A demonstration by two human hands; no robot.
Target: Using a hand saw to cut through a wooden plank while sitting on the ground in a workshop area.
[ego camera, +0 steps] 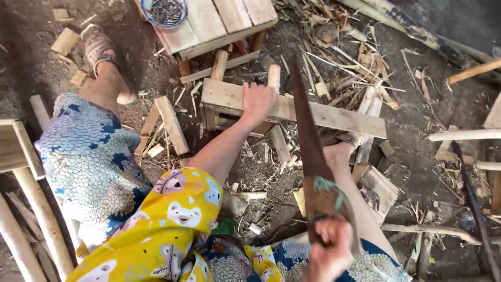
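Soft, even daylight fills the scene, with no glare anywhere. Shadows are weak and diffuse; the deepest one lies on the dirt floor (31, 47) at the upper left, and another darkens the far right edge. The middle is fairly sharp, with wood grain readable on the plank (334, 115). The right hand (330, 250) on the saw (308, 141) looks smeared by motion. Wide-angle bending shows toward the corners.
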